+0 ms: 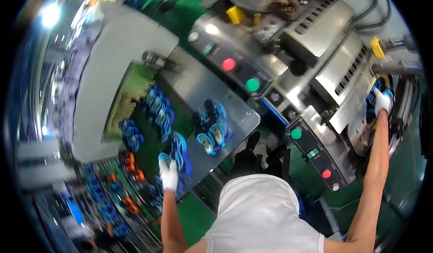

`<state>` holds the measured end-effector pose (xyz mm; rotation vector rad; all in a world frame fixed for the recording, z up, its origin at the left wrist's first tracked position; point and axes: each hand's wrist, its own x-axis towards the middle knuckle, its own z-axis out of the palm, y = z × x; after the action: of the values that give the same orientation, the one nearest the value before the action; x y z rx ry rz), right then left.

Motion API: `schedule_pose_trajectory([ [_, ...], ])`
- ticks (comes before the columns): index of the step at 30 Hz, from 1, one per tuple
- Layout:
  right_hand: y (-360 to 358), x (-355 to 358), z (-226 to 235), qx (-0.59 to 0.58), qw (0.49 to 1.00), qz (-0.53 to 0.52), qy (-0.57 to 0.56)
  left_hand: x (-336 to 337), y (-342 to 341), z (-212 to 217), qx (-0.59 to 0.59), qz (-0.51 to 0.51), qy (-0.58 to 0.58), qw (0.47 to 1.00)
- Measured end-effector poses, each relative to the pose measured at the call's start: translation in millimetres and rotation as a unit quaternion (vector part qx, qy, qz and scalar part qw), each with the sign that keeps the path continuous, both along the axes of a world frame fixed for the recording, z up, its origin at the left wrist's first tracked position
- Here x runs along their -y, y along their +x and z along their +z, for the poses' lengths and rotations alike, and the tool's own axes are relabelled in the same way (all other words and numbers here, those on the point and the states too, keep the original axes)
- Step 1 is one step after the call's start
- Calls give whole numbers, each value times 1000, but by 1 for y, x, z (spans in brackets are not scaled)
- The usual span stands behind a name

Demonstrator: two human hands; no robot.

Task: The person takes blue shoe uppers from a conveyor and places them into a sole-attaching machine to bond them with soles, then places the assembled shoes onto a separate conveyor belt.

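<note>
My left hand (pixel 169 175), in a white glove, is closed on the heel end of a blue and black sneaker (pixel 181 154) at the edge of the metal table. Beside it on the table stands a pair of matching sneakers (pixel 214 126), heels toward me. Far to the right, my stretched right arm ends in a white-gloved right hand (pixel 383 102). Its fingers close around another blue and black sneaker (pixel 371 100) at the machine's right-hand station. The glove covers part of that shoe, and motion blurs its details.
More blue sneakers (pixel 158 111) sit in the green-lined opening of a grey machine (pixel 122 41) on the left. Racks with blue and orange shoes (pixel 130 163) stand lower left. The steel machine (pixel 315 32) carries red buttons (pixel 228 64) and green buttons (pixel 252 85). The metal table (pixel 234 102) has a rounded corner.
</note>
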<state>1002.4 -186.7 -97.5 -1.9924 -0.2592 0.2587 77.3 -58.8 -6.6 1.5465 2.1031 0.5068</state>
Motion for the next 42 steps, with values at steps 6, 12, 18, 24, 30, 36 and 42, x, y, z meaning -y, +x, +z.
schedule_pose_trajectory([
  [6,0,26,53,58,988,86,-115,-19,56,-168,44,68,-97,992],
  [12,-409,-38,130,349,910,203,-95,-13,74,-160,109,55,-108,987],
  [18,-411,-25,-45,444,713,295,-455,-102,-12,-86,193,-232,-255,919],
  [24,-525,-65,61,256,856,330,-304,-226,-110,-152,-76,167,2,983],
  [30,-602,-31,43,-49,883,359,-298,-222,-157,-204,19,54,159,986],
  [36,-705,-175,149,-150,798,538,-227,-188,-154,-89,34,-72,86,993],
  [42,-748,-219,133,-1,753,658,-18,-160,3,69,54,-478,161,862],
])
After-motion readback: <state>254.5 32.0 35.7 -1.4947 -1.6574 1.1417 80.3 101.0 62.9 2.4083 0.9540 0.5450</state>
